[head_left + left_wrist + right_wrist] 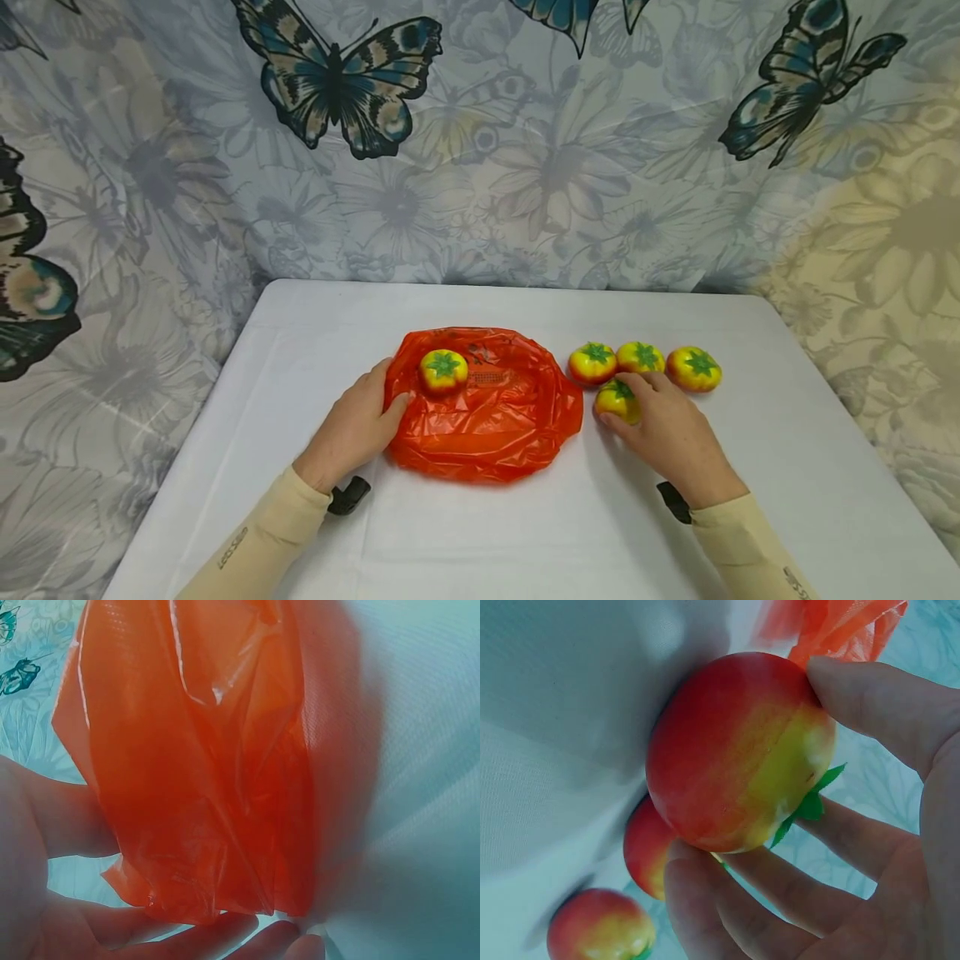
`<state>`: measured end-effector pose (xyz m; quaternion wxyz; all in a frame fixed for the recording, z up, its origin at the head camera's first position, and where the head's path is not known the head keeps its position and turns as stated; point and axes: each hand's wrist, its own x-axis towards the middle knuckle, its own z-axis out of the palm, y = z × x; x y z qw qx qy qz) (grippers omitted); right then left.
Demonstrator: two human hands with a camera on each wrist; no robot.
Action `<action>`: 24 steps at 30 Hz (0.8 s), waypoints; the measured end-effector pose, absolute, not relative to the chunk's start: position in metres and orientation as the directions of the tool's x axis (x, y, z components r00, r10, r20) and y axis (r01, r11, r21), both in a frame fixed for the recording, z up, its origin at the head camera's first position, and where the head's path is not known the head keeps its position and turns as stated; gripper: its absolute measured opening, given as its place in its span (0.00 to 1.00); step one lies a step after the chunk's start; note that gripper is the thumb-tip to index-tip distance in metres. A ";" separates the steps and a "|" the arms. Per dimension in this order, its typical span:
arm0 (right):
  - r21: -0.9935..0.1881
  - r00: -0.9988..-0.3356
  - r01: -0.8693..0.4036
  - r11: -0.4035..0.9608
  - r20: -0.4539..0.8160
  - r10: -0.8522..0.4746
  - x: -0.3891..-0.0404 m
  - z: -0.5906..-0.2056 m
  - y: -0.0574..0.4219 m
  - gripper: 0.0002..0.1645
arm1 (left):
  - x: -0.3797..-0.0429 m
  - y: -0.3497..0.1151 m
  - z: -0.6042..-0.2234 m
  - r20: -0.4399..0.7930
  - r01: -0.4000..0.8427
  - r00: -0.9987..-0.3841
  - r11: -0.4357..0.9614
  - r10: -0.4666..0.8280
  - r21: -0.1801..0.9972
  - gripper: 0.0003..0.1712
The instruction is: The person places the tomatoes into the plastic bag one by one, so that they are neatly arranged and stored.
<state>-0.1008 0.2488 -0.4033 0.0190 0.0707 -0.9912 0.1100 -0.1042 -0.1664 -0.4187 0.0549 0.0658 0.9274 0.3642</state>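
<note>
My left hand [362, 425] holds the left edge of a red plastic bag [487, 442], thumb on the near side and fingers along the outer edge. In the left wrist view the bag's thin wall [202, 772] hangs between thumb and fingers. One red-and-yellow imitation tomato [443, 372] with a green leafy top rests in the bag, toward its left. Right of the bag, my right hand [671, 429] grips another tomato [618, 402] between thumb and fingers. The right wrist view shows this tomato [739, 754] close up, low over the white cloth.
Behind my right hand stand three more tomatoes in a row: a left one [592, 363], a middle one [641, 357] and a right one [694, 369]. Everything lies on a white-covered table [480, 542], with a butterfly-patterned cloth [480, 192] rising behind it.
</note>
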 end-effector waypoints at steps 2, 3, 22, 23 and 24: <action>-0.219 -0.990 -0.138 0.966 0.052 -0.130 -0.100 -0.403 0.249 0.40 | -0.104 -0.166 -0.419 -0.053 0.081 -0.986 0.726 0.160 0.683 0.40; -0.221 -0.991 -0.135 0.966 0.050 -0.127 -0.100 -0.403 0.249 0.40 | -0.104 -0.166 -0.419 -0.052 0.081 -0.986 0.727 0.159 0.682 0.40; -0.203 -0.970 -0.218 0.955 0.149 -0.189 -0.100 -0.372 0.240 0.39 | -0.104 -0.166 -0.419 -0.060 0.079 -0.985 0.734 0.161 0.675 0.41; -0.204 -0.970 -0.220 0.954 0.148 -0.192 -0.101 -0.368 0.238 0.39 | -0.104 -0.166 -0.419 -0.061 0.078 -0.985 0.734 0.161 0.675 0.41; -0.204 -0.969 -0.225 0.953 0.149 -0.197 -0.102 -0.365 0.235 0.39 | -0.104 -0.165 -0.419 -0.062 0.077 -0.985 0.735 0.160 0.674 0.41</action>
